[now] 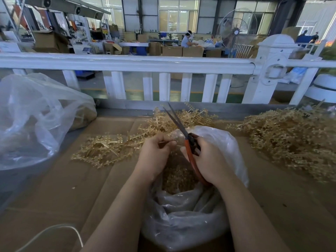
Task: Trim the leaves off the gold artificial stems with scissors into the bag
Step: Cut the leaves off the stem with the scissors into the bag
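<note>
My right hand (pixel 207 159) grips orange-handled scissors (pixel 183 135), blades slightly apart and pointing up and away. My left hand (pixel 156 153) pinches a thin gold stem (pixel 164 142) just left of the blades, over the open mouth of a clear plastic bag (pixel 190 215). Cut gold leaf bits (pixel 178 175) lie inside the bag. Loose gold stems (pixel 109 148) spread on the cardboard to the left and behind my hands. A larger heap of gold stems (pixel 294 139) lies to the right.
A big clear bag (pixel 36 115) with gold pieces in it stands at the left. Brown cardboard (pixel 63 188) covers the worktop. A white railing (pixel 127 62) runs along the far edge. A white cord (pixel 60 228) curves at the bottom left.
</note>
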